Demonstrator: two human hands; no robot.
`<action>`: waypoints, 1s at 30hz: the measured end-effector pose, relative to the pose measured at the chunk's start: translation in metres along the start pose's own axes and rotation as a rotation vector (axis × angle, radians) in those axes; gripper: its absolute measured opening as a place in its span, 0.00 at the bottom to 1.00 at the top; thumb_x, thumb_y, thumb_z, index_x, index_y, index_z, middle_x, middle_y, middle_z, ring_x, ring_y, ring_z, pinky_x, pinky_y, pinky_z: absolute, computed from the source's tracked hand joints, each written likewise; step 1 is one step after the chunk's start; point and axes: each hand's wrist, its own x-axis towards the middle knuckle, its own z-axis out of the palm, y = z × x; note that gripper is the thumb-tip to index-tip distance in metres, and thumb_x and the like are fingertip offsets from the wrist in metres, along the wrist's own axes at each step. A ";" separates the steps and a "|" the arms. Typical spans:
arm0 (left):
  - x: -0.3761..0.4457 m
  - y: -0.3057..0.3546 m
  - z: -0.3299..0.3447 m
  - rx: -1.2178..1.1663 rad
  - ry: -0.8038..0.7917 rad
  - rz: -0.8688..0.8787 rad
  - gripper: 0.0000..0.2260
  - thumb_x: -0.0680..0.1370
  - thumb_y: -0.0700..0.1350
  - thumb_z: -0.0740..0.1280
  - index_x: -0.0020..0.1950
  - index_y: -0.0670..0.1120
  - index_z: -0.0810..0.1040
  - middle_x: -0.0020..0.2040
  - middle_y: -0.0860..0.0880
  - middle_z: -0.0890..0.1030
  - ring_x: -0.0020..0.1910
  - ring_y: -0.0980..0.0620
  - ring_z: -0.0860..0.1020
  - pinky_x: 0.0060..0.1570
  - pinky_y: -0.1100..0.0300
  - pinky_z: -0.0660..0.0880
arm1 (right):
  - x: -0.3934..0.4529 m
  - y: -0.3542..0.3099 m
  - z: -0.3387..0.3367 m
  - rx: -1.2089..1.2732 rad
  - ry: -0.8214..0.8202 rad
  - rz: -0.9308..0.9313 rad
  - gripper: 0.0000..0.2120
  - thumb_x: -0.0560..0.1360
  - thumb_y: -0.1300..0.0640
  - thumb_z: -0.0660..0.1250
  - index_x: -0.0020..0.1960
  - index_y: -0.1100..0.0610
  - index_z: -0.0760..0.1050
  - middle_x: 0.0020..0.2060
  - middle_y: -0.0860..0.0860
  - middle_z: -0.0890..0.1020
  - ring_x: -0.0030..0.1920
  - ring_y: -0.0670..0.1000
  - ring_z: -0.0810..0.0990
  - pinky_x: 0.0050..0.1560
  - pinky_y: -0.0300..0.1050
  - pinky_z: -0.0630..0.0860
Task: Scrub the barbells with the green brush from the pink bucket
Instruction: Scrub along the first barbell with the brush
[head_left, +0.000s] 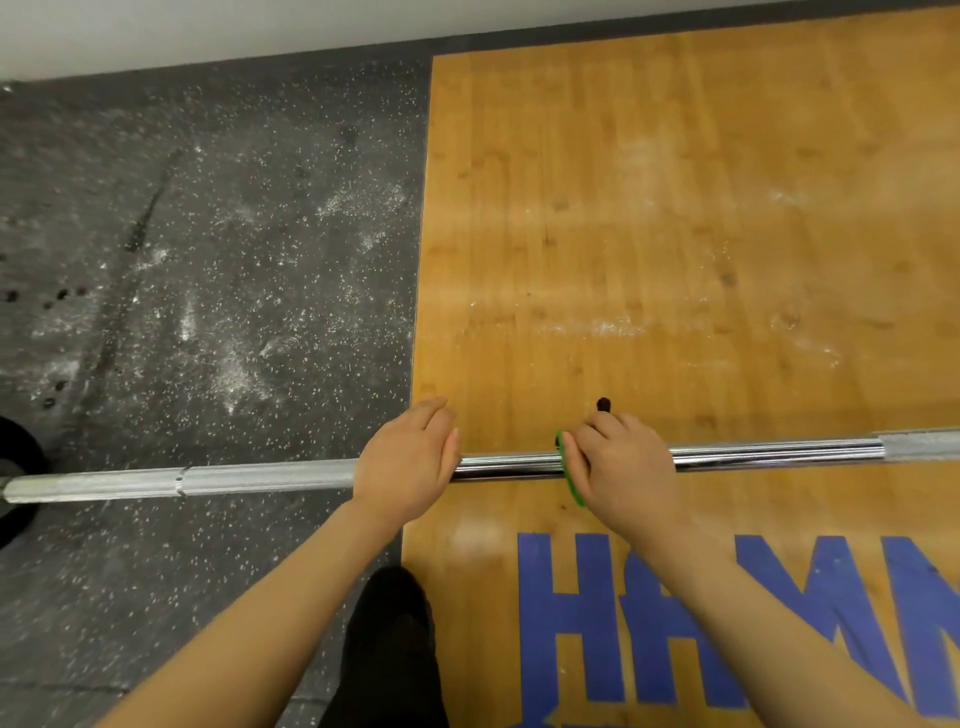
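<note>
Green brush (570, 475) is out and on the job, gripped in the right hand (626, 467) and pressed against the barbell (769, 453) on its smooth chrome stretch over the wooden platform (675, 208); only a green edge shows past the fingers, with a dark handle tip poking out beyond the knuckles. Left hand (408, 457) lies over the bar just beside it, where knurled section meets smooth; fingers look laid across the top, wrap underneath not visible. Judgement: scrubbing underway, mid-bar. No sure sign of which parts are already cleaned. Knurled length toward the left end over the speckled rubber floor (208, 234) and the right stretch likely remain. Pink bucket not in view, other barbells neither.
</note>
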 end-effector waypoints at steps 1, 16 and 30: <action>0.000 0.000 0.000 0.002 0.002 0.001 0.21 0.80 0.50 0.52 0.55 0.40 0.81 0.59 0.43 0.80 0.53 0.44 0.81 0.47 0.53 0.79 | 0.002 -0.005 0.002 -0.004 -0.002 0.011 0.19 0.79 0.52 0.57 0.36 0.57 0.79 0.33 0.51 0.78 0.33 0.52 0.72 0.30 0.45 0.70; 0.017 -0.007 -0.003 -0.007 0.034 0.020 0.21 0.78 0.48 0.53 0.56 0.40 0.81 0.59 0.42 0.80 0.52 0.42 0.81 0.46 0.51 0.79 | 0.011 0.019 0.005 -0.008 0.021 -0.144 0.20 0.81 0.50 0.56 0.40 0.58 0.81 0.34 0.52 0.79 0.33 0.54 0.74 0.29 0.49 0.74; 0.077 0.029 -0.012 0.020 0.050 -0.035 0.23 0.80 0.52 0.50 0.58 0.39 0.78 0.62 0.41 0.78 0.54 0.40 0.80 0.49 0.47 0.78 | 0.047 0.104 -0.055 0.148 0.276 0.066 0.17 0.80 0.53 0.58 0.52 0.64 0.81 0.45 0.57 0.81 0.44 0.58 0.76 0.49 0.43 0.68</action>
